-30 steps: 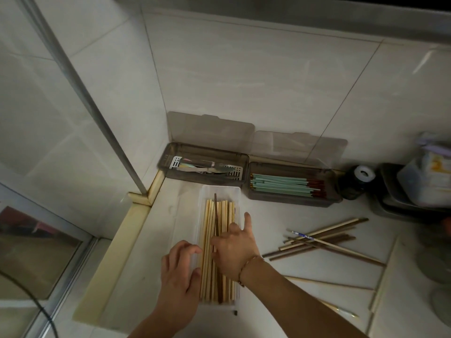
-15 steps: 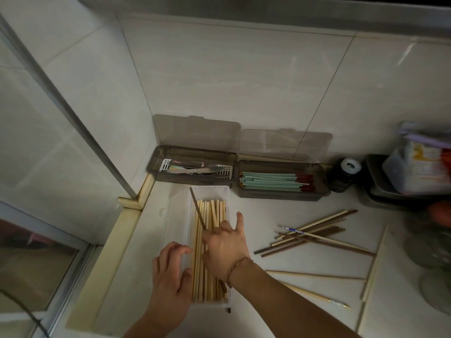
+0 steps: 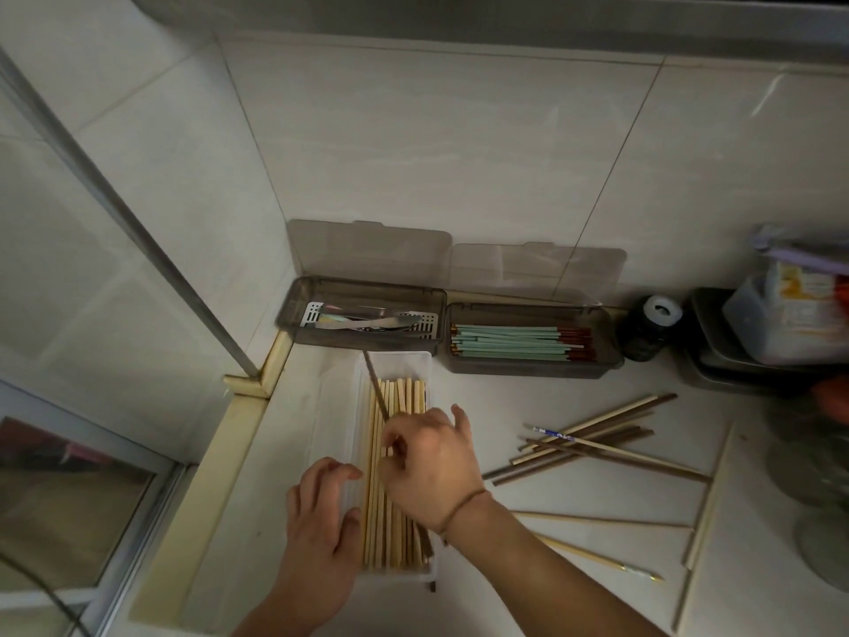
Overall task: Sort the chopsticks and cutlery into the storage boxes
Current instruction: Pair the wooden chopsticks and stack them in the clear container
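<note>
A clear white box [image 3: 404, 360] on the counter holds several light bamboo chopsticks [image 3: 399, 397]. My right hand [image 3: 427, 457] lies over them and pinches a dark brown chopstick [image 3: 374, 383], whose far end tilts up and left over the box. My left hand [image 3: 321, 512] grips the box's left wall. Behind stand two grey boxes with lids up: the left one [image 3: 294, 310] holds metal cutlery [image 3: 367, 321], the right one [image 3: 611, 356] holds green chopsticks [image 3: 505, 342]. Loose chopsticks [image 3: 592, 441] lie in a crossed pile to the right.
More single chopsticks [image 3: 597, 519] lie on the counter at the right front. A small black jar [image 3: 648, 333] and stacked dark trays with a plastic container [image 3: 790, 310] stand at the back right. Tiled walls close the corner; a window frame [image 3: 138, 232] runs along the left.
My right hand has picked the dark chopstick out of the bamboo ones and swung its far end up and to the left. My left hand stays on the box.
</note>
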{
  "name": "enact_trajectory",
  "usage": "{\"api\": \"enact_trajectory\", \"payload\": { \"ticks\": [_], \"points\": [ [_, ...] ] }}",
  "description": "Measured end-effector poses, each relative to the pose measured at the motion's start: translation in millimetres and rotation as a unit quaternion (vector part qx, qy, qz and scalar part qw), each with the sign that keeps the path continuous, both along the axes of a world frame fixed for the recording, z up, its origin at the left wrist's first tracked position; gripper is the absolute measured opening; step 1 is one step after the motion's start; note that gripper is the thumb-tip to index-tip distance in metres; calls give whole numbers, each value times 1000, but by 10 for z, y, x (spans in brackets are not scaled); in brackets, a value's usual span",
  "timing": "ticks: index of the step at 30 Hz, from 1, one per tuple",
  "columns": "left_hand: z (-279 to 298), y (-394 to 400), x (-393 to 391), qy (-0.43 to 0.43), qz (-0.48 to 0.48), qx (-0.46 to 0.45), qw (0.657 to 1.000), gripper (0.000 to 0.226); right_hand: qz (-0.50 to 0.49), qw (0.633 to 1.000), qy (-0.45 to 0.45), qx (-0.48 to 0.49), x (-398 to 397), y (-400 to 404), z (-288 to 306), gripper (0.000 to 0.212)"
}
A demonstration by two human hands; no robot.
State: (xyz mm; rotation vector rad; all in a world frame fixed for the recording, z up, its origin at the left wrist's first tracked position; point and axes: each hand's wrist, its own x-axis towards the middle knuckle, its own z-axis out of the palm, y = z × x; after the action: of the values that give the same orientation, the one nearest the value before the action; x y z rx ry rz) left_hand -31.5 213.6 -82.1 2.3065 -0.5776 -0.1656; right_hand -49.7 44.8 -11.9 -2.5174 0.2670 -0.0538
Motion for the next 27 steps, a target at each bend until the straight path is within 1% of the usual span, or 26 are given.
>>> {"api": "enact_trajectory", "payload": {
  "ticks": [1,2,3,5,6,8,10,11,13,14,16,17,18,19,21,23,24,27],
  "points": [
    [7,-6,-2,-4,0,-2,1000,37,-20,997,-47,56,-60,-86,30,15],
    [17,-14,-5,-5,5,-3,1000,39,-40,990,-86,104,-140,-192,55,19],
    [23,-19,-5,-1,11,0,1000,42,-66,982,-114,134,-247,-334,32,28],
    [24,-16,-5,3,12,7,1000,47,-117,976,-132,131,-516,-691,-90,49],
    [18,-8,-1,1,7,7,1000,44,-140,977,-124,100,-668,-892,-170,54],
    [1,6,8,4,3,4,1000,40,-169,981,-98,-20,-968,-1294,-390,53],
    [-22,9,3,10,6,-6,1000,38,-156,978,-46,-134,-1231,-1621,-653,51],
    [-29,10,1,11,7,-11,1000,37,-141,976,-12,-167,-1338,-1737,-786,53],
    [-35,5,-3,7,8,-20,1000,37,-118,972,48,-196,-1473,-1856,-957,56],
    [-38,5,-5,5,7,-22,1000,38,-110,971,59,-206,-1504,-1878,-1008,56],
    [-46,9,-10,3,7,-20,1000,38,-99,969,49,-220,-1520,-1889,-1077,51],
    [-46,7,-13,1,8,-20,1000,38,-99,972,34,-211,-1508,-1878,-1069,43],
    [-47,3,-15,1,9,-19,1000,38,-105,975,8,-197,-1497,-1873,-1041,29],
    [-45,-4,-19,2,10,-17,1000,38,-123,975,-25,-184,-1483,-1893,-1035,17],
    [-42,-13,-26,5,13,-14,1000,38,-184,967,-59,-165,-1434,-1981,-987,13],
    [-37,-16,-26,8,19,-15,1000,38,-238,956,-35,-165,-1378,-2109,-962,17],
    [-37,-16,-26,8,21,-14,1000,38,-248,953,-5,-172,-1361,-2165,-967,19],
    [-33,-12,-25,13,23,-13,1000,38,-227,957,57,-173,-1323,-2295,-1001,11]
  ]
}}
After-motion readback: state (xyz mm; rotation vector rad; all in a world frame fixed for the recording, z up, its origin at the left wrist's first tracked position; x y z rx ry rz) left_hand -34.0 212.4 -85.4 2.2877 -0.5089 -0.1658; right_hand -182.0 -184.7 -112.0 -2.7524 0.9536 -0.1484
